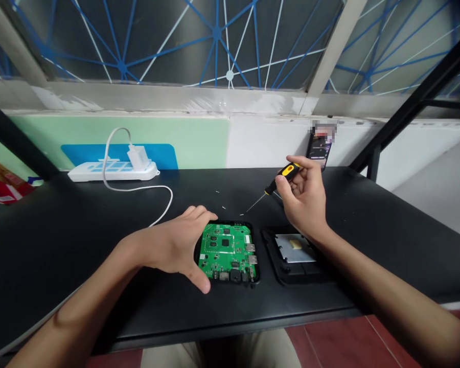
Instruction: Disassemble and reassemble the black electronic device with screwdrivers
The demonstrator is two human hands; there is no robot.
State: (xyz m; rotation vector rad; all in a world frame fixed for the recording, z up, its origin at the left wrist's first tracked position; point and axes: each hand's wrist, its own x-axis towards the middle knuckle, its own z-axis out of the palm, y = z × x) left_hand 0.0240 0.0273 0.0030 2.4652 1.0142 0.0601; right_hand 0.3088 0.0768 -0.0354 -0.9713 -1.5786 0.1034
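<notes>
Pinching the screwdriver (290, 171), the right hand (304, 197) slants its shaft down leftward — tip just beside a small pale piece (242, 214) on the table (387, 245), past the far edge of the circuit board (214, 260). The left hand (172, 243), fingertips nearer that piece, grips the board's left side. A black cover (281, 278) lies rightward, partly behind the right forearm (368, 271) — nothing blocks the tip.
</notes>
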